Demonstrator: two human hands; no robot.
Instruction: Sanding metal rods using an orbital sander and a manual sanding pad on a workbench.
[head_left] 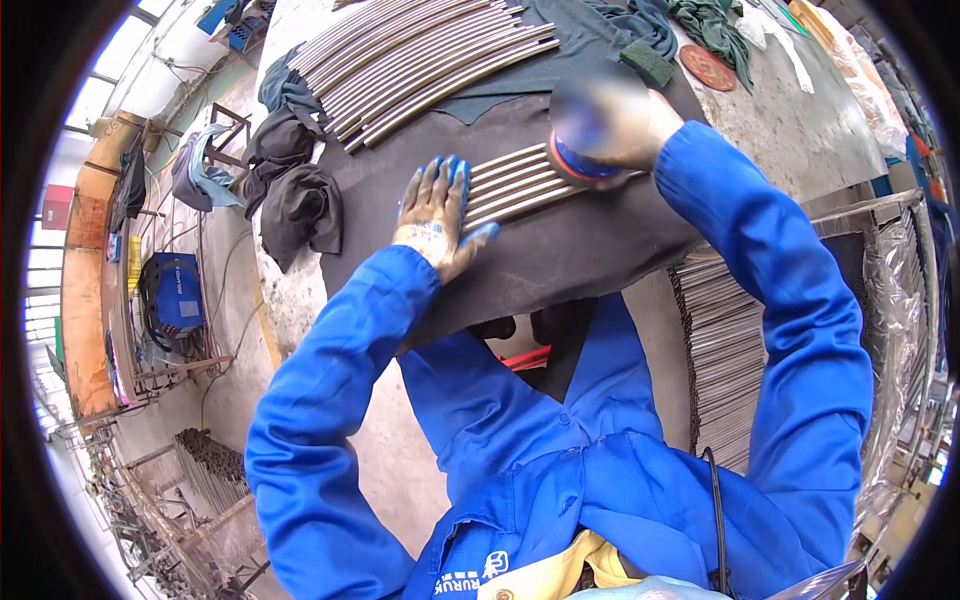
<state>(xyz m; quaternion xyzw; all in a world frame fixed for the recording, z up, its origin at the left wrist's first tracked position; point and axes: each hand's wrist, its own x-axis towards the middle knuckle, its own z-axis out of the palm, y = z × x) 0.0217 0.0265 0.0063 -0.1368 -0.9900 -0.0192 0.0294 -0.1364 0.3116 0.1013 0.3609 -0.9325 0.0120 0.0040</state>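
Several thin metal rods (518, 182) lie side by side on a dark sheet (575, 250) at the table's near edge. My left hand (432, 215), in a stained blue-and-white work glove, lies flat across their left ends with its fingers stretched out. My gloved right hand (648, 128) is closed round a blue round tool (583, 168) with a reddish rim, set down over the right part of the rods. The tool's upper part is blurred, so its exact kind does not show. It hides the rods under it.
A large batch of metal rods (420, 62) lies at the far side on blue-green cloth (500, 88). Crumpled dark cloths (300, 215) sit at the left. A green pad (647, 63) and a reddish-brown disc (708, 67) lie far right. More rods (735, 350) are stacked below the table.
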